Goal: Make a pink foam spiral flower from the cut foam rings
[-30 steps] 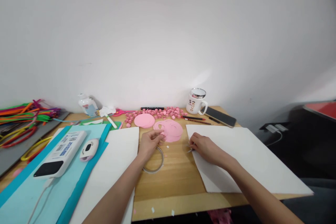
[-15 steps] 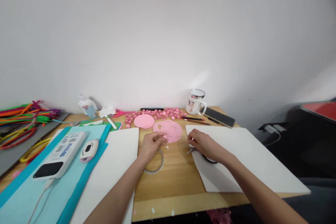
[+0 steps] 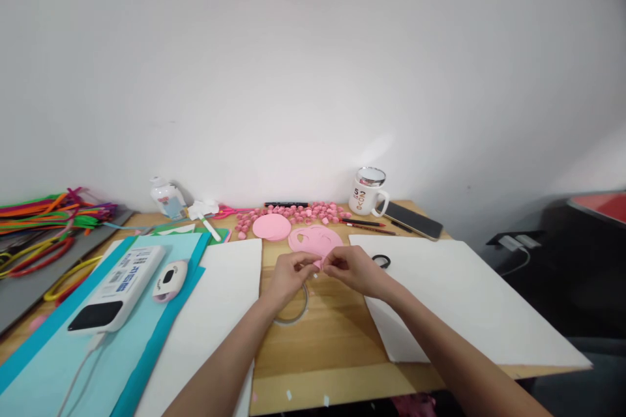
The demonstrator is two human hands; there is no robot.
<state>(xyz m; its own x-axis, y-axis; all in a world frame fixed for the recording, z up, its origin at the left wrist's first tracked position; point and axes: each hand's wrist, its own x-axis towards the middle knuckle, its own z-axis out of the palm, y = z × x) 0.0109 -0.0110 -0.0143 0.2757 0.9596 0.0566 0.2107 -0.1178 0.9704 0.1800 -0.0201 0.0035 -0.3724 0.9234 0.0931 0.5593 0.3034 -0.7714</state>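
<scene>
Both hands have come together since the earlier frames: the right hand (image 3: 355, 269) has left the white sheet (image 3: 469, 303) at its 3 o'clock and now meets the left hand (image 3: 287, 277) over the wooden table (image 3: 323, 332). Between their fingertips they pinch a small pink piece (image 3: 318, 264), which sits just at the near edge of the cut pink disc (image 3: 314, 239); the piece is too small to tell its shape. Each hand is closed on this piece with thumb and forefinger, the other fingers curled. Scissors (image 3: 381, 261) with black handles now lie uncovered on the white sheet, at 2 o'clock from the right hand. Under the left hand, partly hidden, lies a tape ring (image 3: 293, 313). At 12 o'clock from the hands is a whole pink disc (image 3: 271, 227), and behind it a row of small pink rolls (image 3: 298, 212). A mug (image 3: 368, 191) and a phone (image 3: 413, 219) stand at 1 o'clock, near the wall. At 9 o'clock a second white sheet (image 3: 215, 319) lies beside blue paper (image 3: 63, 365), which bears a power bank (image 3: 120, 287). Coloured pipe cleaners (image 3: 44, 221) lie at far 10 o'clock.
</scene>
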